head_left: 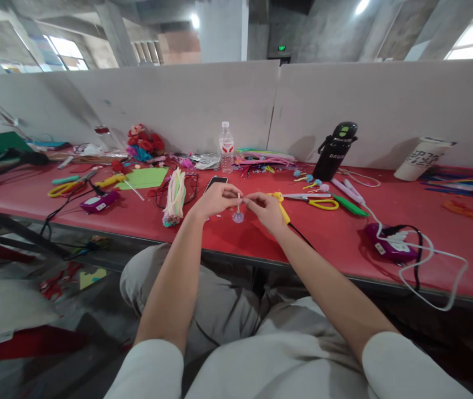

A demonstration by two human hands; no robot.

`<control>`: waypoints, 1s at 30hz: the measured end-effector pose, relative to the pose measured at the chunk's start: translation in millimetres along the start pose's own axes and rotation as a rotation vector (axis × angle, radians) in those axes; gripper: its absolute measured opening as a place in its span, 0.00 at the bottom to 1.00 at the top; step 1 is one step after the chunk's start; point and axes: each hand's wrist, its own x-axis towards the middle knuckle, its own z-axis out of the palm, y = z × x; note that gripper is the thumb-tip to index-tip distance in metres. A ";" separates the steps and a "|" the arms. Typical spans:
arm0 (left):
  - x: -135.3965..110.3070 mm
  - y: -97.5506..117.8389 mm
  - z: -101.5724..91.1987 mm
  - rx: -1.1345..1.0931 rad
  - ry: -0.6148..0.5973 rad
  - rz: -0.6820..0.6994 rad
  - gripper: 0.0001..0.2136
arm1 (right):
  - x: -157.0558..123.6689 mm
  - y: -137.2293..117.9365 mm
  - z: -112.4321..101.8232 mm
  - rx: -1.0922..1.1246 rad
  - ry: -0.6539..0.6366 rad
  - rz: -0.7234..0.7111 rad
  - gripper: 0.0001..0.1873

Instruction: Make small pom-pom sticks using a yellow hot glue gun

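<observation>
Small flower (237, 218): pale purple, on a cream stem (238, 208). Bundle (174, 195): shows cream, pale green and pink, teal at one end. Tabletop (236, 244): red. Scissors (323, 204): yellow handles. Flask (328, 165): black, bears white lettering. Paper sheets (147, 178): lime green.

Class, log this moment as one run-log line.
left hand: at pale stem of lilac tuft; right hand: at same stem; grip: unclear; beyond: clear bottle

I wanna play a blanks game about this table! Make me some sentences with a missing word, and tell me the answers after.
1. Just below the left hand and right hand is a small ____ tuft.
2. The clear bottle has a ____ cap.
3. The black flask stands to the ____ of the bottle.

Missing words: purple; white; right.
</observation>
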 end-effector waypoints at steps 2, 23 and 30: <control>-0.1 0.4 0.7 0.003 -0.003 0.012 0.15 | 0.1 -0.3 -0.1 -0.008 0.008 0.002 0.12; 3.6 -4.8 6.1 0.172 0.051 0.132 0.08 | -1.3 14.5 -1.4 -0.367 0.065 -0.254 0.09; 2.7 -5.4 -0.9 0.099 0.108 0.071 0.11 | -5.3 5.9 -4.0 -0.297 0.048 -0.212 0.09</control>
